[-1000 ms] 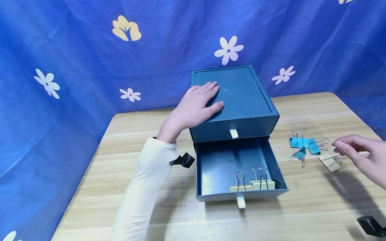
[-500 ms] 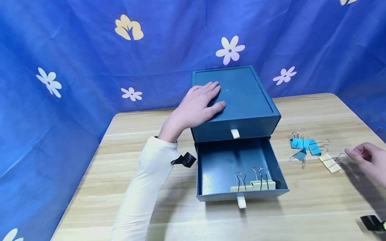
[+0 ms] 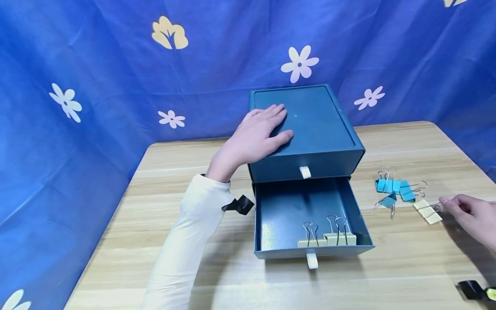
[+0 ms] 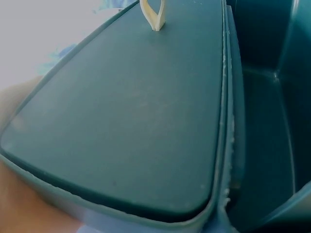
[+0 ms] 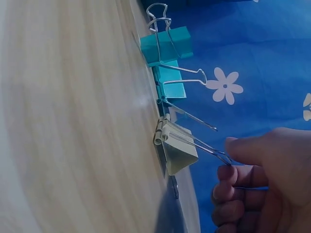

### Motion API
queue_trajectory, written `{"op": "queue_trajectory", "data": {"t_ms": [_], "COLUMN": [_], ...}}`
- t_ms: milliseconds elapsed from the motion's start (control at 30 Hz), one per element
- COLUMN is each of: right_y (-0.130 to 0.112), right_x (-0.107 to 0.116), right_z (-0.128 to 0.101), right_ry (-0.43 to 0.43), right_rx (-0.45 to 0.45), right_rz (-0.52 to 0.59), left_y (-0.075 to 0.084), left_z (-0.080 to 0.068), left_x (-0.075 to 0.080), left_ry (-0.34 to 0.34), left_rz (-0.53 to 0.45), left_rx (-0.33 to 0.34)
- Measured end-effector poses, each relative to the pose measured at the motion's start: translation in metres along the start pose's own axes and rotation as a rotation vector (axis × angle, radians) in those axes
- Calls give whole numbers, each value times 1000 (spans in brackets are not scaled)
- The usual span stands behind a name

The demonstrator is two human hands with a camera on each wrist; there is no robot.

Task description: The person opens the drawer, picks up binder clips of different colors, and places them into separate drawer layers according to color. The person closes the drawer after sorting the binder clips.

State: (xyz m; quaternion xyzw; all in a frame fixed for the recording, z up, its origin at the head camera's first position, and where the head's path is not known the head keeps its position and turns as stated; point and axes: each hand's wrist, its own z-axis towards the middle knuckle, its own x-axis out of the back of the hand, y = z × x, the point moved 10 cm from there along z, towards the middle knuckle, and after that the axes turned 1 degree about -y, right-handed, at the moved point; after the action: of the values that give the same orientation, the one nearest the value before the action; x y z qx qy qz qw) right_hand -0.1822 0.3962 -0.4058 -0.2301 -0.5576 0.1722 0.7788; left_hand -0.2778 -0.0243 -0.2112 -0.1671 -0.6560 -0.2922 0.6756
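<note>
My left hand (image 3: 253, 135) rests with its fingers spread on top of the dark teal drawer box (image 3: 314, 116). In the left wrist view the box front (image 4: 131, 107) fills most of the picture. At the right, thumb and forefinger of my right hand (image 3: 470, 215) pinch a wire handle of a cream binder clip (image 3: 427, 212); the right wrist view shows that clip (image 5: 179, 148) tilted over the wood. Several blue binder clips (image 3: 389, 186) lie just beyond it. Two more cream binder clips (image 3: 340, 239) stand in the pulled-out lower drawer (image 3: 286, 211).
The upper drawer (image 3: 279, 168) is closed, with a pale pull tab (image 3: 305, 172). Another tab (image 3: 312, 261) hangs from the lower drawer's front. A wooden table (image 3: 155, 241) carries everything. Behind it hangs a blue flowered curtain (image 3: 217, 64).
My right hand first drew back to the right from the cream binder clip, then came in again and took its wire handle. My left hand stays on the box. The head view shifts slightly.
</note>
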Motion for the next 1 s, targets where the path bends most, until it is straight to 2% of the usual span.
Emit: {"op": "queue_trajectory", "data": {"t_ms": [433,600,833,1000], "right_y": [-3,1,6,4], "right_x": [-11,-12,-12,-14], "right_z": [5,3,-1,-12], "right_ry": [-102,-80,-36,1], "right_rx": [13,18,9,22], "right_rz": [-83,34,256,320], "left_y": [-5,-5,-5,0], "left_z": [-3,-2,-2,-2], "left_x": [0,2,4,2], "left_ry": [3,2,4,-13], "left_rz": [-16,-16,-18,-12], "left_rx": [14,12,14,4]}}
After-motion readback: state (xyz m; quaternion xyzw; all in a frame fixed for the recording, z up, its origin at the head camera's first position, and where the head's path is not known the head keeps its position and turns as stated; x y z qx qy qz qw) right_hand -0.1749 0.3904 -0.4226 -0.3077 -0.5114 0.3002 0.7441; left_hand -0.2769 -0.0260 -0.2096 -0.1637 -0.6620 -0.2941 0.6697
